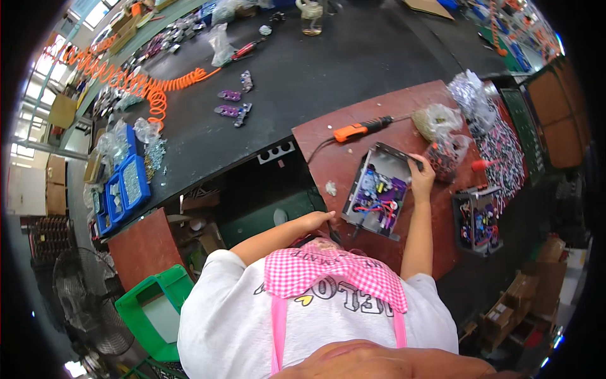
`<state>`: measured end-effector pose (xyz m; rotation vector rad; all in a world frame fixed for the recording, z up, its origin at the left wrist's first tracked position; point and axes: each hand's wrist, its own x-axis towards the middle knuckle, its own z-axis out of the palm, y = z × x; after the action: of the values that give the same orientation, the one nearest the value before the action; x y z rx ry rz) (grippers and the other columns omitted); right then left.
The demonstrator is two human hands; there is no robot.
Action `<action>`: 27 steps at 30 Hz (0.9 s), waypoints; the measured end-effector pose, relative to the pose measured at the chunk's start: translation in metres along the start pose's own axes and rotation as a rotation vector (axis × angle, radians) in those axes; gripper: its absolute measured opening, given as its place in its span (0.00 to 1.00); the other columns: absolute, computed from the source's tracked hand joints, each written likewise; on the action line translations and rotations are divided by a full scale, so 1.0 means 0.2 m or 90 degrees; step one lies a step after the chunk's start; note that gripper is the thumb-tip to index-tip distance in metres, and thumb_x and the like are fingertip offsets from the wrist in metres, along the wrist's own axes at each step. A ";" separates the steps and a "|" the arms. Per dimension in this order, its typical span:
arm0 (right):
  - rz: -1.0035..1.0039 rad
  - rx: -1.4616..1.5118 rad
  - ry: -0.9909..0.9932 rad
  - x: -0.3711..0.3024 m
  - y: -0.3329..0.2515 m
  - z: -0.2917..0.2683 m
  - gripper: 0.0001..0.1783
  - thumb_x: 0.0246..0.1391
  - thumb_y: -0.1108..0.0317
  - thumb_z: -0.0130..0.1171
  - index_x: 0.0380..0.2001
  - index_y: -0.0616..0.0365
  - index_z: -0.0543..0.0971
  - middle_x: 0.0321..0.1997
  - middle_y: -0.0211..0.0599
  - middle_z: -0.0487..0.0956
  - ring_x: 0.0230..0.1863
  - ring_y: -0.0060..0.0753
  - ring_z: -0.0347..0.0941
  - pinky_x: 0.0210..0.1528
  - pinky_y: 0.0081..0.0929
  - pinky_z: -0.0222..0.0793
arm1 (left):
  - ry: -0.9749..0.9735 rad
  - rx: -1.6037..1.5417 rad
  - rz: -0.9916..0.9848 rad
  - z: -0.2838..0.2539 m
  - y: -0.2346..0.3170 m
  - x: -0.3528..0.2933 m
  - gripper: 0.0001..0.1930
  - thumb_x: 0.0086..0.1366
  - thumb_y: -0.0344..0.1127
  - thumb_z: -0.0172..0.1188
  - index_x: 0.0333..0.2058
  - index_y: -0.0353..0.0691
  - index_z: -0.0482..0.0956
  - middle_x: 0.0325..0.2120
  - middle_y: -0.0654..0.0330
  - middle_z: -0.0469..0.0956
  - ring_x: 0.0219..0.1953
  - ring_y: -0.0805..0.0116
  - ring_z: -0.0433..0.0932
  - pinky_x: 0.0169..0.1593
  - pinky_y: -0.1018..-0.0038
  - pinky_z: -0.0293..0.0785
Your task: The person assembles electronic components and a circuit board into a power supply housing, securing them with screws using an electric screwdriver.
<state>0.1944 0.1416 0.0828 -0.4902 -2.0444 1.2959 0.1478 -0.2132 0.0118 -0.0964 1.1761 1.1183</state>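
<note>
An open grey sheet-metal case [379,189] with a purple circuit board and coloured wires inside is seen lying on the reddish-brown wooden worktop [328,142], roughly at its middle, tilted so that one corner points toward the person. The far right corner of the case is gripped by the right hand [421,179], whose fingers are curled over the metal rim; the right forearm is stretched nearly straight away from the body. The left hand [317,220] is held at the near left edge of the worktop, just beside the case's near corner but apart from it; the fingers are bent, and whether anything is pinched in them cannot be told. The left arm is bent at the elbow and reaches across from the left.

Beyond the case, toward the far edge of the worktop, an orange-handled powered screwdriver [358,130] with a dark cable is laid. Clear plastic bags of small parts [442,126] are piled at the far right corner, near the right hand. A second black case filled with wiring [478,221] is placed at the right edge. On the dark bench behind, a coiled orange air hose [148,85] and blue bins of screws [126,183] are seen.
</note>
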 end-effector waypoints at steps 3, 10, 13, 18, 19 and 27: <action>0.049 -0.045 0.008 -0.02 -0.05 0.00 0.14 0.56 0.77 0.62 0.47 0.63 0.80 0.47 0.36 0.82 0.49 0.25 0.76 0.54 0.24 0.70 | 0.081 0.398 0.128 -0.24 0.14 -0.07 0.26 0.72 0.55 0.48 0.45 0.36 0.81 0.36 0.55 0.83 0.36 0.66 0.80 0.40 0.69 0.76; 0.179 -0.156 0.160 -0.17 -0.25 -0.10 0.16 0.61 0.75 0.57 0.51 0.67 0.78 0.52 0.41 0.80 0.54 0.32 0.76 0.58 0.28 0.69 | 0.991 0.481 0.510 -1.21 0.77 -0.29 0.27 0.56 0.41 0.68 0.54 0.42 0.73 0.48 0.47 0.73 0.53 0.49 0.71 0.55 0.58 0.70; 0.278 -0.151 0.277 -0.28 -0.39 -0.08 0.15 0.64 0.70 0.55 0.51 0.66 0.79 0.50 0.40 0.82 0.50 0.29 0.77 0.54 0.26 0.72 | 0.942 0.499 0.339 -1.51 0.92 -0.31 0.32 0.53 0.40 0.71 0.56 0.41 0.69 0.53 0.45 0.68 0.57 0.44 0.66 0.58 0.57 0.67; 0.355 -0.155 0.337 -0.40 -0.60 0.08 0.16 0.66 0.69 0.53 0.53 0.66 0.77 0.49 0.41 0.81 0.49 0.29 0.78 0.52 0.26 0.74 | 0.817 0.599 0.393 -1.60 1.07 -0.06 0.28 0.51 0.39 0.71 0.51 0.40 0.73 0.48 0.44 0.73 0.53 0.44 0.69 0.57 0.55 0.65; 0.365 -0.141 0.347 -0.41 -0.64 0.12 0.16 0.66 0.69 0.53 0.52 0.66 0.78 0.49 0.42 0.81 0.48 0.29 0.78 0.52 0.26 0.74 | 0.796 0.606 0.455 -1.55 1.11 0.02 0.28 0.51 0.38 0.69 0.51 0.40 0.73 0.46 0.45 0.74 0.52 0.44 0.70 0.56 0.55 0.66; 0.348 -0.168 0.351 -0.35 -0.92 0.29 0.15 0.65 0.71 0.53 0.51 0.68 0.78 0.47 0.44 0.81 0.47 0.31 0.79 0.52 0.25 0.75 | 0.771 0.772 0.696 -1.69 1.57 -0.02 0.24 0.52 0.43 0.68 0.49 0.46 0.77 0.57 0.52 0.72 0.57 0.49 0.70 0.57 0.49 0.64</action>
<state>0.2100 -0.0210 0.2073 -1.4336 -1.6580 1.0101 -0.3116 -0.2565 0.0114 1.0593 3.0396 0.9771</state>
